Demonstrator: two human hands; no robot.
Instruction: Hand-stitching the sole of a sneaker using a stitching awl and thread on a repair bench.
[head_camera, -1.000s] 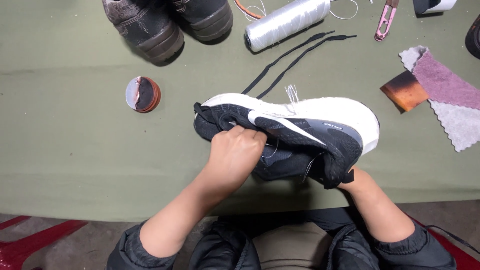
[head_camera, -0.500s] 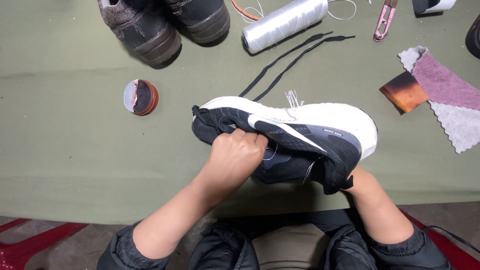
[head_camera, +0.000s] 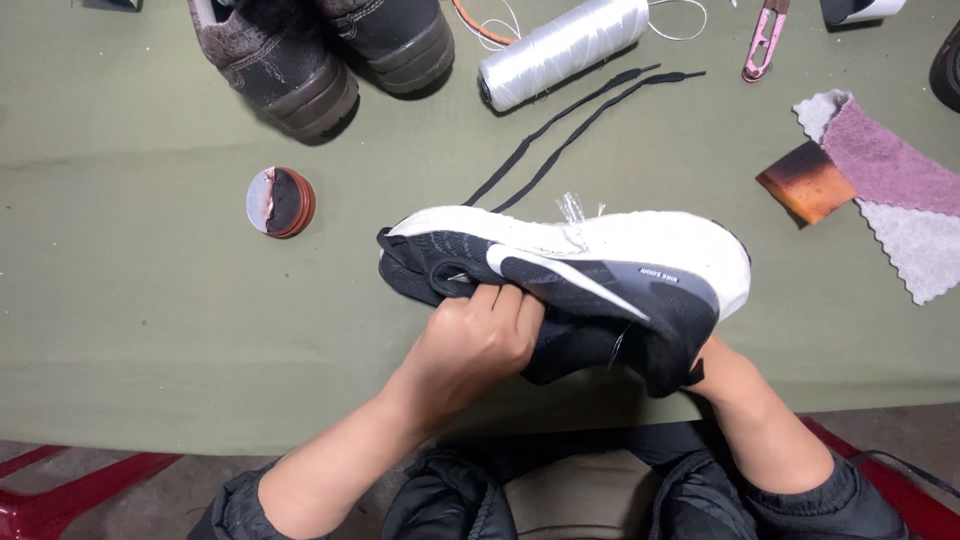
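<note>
The left hand (head_camera: 480, 335) grips the upper of a black running shoe (head_camera: 600, 290) with a white sole, held on its side above the green table (head_camera: 130, 330). The right hand (head_camera: 715, 365) is mostly hidden under the heel. Beyond lie two black laces (head_camera: 580, 125), a white thread spool (head_camera: 563, 48), a round tin (head_camera: 280, 201), dark boots (head_camera: 320, 50), pink snips (head_camera: 762, 38) and cloth scraps (head_camera: 880, 190).

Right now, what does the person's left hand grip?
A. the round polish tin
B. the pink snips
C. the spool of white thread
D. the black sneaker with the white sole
D: the left hand is closed on the upper of the black sneaker, held sideways over the green table.
</note>
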